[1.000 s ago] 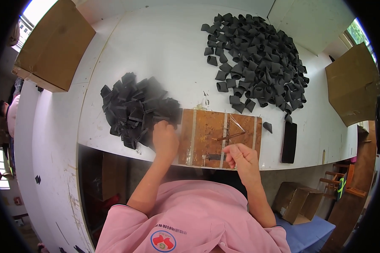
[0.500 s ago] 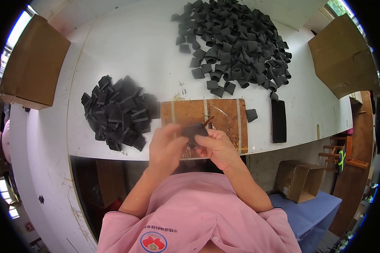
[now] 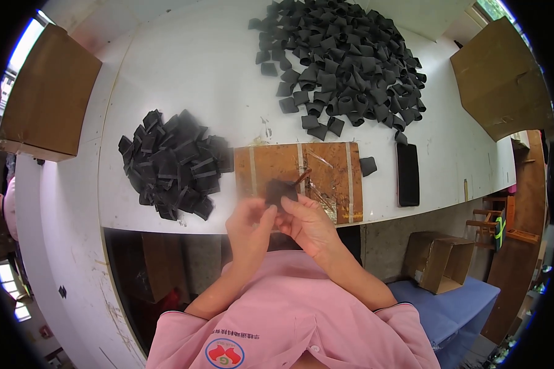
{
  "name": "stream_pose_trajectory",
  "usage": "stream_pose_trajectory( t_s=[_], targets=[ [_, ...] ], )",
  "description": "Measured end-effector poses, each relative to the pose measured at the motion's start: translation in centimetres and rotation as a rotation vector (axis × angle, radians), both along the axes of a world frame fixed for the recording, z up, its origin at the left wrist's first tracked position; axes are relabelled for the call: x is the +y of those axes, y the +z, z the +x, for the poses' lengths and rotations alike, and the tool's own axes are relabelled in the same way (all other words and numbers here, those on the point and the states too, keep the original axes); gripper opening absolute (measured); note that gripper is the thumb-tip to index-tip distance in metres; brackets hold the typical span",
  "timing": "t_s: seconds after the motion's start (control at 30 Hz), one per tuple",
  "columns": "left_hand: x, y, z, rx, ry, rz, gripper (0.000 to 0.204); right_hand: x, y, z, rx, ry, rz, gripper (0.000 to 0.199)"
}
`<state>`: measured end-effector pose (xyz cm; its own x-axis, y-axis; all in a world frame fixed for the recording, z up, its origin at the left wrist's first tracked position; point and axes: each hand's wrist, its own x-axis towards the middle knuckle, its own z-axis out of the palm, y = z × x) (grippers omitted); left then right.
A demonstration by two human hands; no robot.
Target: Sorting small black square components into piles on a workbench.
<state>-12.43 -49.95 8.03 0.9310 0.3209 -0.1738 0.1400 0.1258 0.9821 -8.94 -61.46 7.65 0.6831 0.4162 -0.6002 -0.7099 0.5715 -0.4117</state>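
Note:
Between my two hands, over the near part of a worn brown board (image 3: 261, 161), is a small flat black fabric piece (image 3: 280, 189). My right hand (image 3: 311, 229) pinches it, thumb lying on its face. At its lower left edge my left hand (image 3: 250, 229) has thumb and fingers closed on it; the fingertips are partly hidden. A thin brown stick-like thing (image 3: 302, 176) shows just beyond the piece; whether it is held or lies on the board I cannot tell. Left of the board lies a heap of flat black pieces (image 3: 172, 163).
A large pile of black tube-like pieces (image 3: 351, 67) covers the far table. Right of the board are one loose black piece (image 3: 368, 166) and a dark phone (image 3: 407, 175). Cardboard boxes (image 3: 52, 92) (image 3: 501, 80) stand at both sides; an open carton (image 3: 438, 261) sits low right.
My left hand has moved slightly right and nearer to me, closer to my right hand. The black piece has been turned and now shows more of its face.

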Motion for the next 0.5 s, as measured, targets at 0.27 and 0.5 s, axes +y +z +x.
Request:
stream_pose_trajectory(
  t_s=[0.27,0.5],
  targets=[
    [0.6,-1.7,0.1,-0.226,-0.077,0.673,0.008,-0.7,-1.2,-0.4,-0.175,0.12,-0.27,0.014],
    [0.8,-3.1,1.5,-0.056,0.088,0.026,0.007,-2.7,-1.4,0.0,-0.846,0.119,-1.158,0.017]
  ],
)
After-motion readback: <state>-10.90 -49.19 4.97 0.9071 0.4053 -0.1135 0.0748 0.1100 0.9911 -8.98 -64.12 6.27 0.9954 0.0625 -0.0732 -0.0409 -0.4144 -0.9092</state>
